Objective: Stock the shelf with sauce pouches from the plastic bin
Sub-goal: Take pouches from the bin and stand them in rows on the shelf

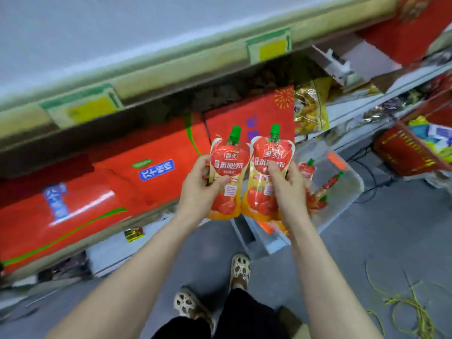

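I hold two red and yellow sauce pouches with green caps upright, side by side, in front of the shelf. My left hand (201,189) grips the left pouch (228,157) by its left edge. My right hand (286,184) grips the right pouch (269,152), thumb across its front. Below and to the right, a clear plastic bin (342,189) stands on the floor with several more pouches (315,189) lying in it. The shelf (151,77) runs across the upper part of the view, with yellow price tags on its edge.
Large red bags (85,192) fill the lower shelf behind the pouches. Yellow snack packs (309,108) sit to the right of them. A red basket (411,148) with goods stands at far right. Green-yellow straps (413,304) and cables lie on the grey floor. My feet are below.
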`<state>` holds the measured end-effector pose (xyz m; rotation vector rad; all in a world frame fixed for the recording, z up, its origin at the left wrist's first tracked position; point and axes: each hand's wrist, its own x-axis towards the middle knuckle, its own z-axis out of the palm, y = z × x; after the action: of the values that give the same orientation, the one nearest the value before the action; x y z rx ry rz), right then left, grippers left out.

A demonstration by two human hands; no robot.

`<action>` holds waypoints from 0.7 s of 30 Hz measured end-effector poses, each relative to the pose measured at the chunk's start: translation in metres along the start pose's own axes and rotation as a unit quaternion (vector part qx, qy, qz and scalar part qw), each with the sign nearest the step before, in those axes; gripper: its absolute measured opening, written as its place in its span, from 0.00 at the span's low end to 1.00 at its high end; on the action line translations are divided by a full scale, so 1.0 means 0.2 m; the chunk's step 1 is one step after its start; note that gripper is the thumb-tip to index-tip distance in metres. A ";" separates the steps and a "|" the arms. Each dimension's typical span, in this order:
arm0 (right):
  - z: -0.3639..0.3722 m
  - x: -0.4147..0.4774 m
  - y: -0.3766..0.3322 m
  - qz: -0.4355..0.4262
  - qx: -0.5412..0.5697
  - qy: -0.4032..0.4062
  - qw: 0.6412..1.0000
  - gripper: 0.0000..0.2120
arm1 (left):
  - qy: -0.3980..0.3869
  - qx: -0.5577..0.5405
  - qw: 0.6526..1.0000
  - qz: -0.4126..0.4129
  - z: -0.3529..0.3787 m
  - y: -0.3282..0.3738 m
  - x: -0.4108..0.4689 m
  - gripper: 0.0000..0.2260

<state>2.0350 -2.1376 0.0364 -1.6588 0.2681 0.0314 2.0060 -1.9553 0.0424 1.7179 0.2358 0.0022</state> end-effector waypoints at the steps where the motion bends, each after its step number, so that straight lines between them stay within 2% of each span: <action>1: 0.06 -0.05 -0.06 -0.022 -0.008 -0.018 1.000 0.09 | 0.012 -0.006 1.000 0.006 -0.09 0.04 -0.05 0.15; 7: 0.41 -0.29 -0.41 -0.125 -0.019 -0.109 0.986 0.09 | 0.098 -0.050 0.993 0.051 -0.60 0.24 -0.28 0.17; 10: 0.58 -0.38 -0.59 -0.158 -0.003 -0.161 0.974 0.04 | 0.135 -0.061 0.986 0.082 -0.83 0.36 -0.37 0.16; 13: 0.74 -0.45 -0.81 -0.195 0.008 -0.214 0.957 0.05 | 0.162 -0.097 0.976 0.109 -1.04 0.48 -0.42 0.14; 17: 0.95 -0.48 -1.15 -0.227 0.010 -0.278 0.933 0.06 | 0.216 -0.098 0.961 0.146 -1.32 0.65 -0.44 0.11; 21: 1.21 -0.42 -1.46 -0.249 -0.010 -0.309 0.918 0.05 | 0.282 -0.098 0.937 0.179 -1.56 0.79 -0.38 0.12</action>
<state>2.0440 -1.8635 0.3103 -1.6091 -0.6371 0.1710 1.9137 -1.6837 0.2576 1.5057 0.3273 0.7727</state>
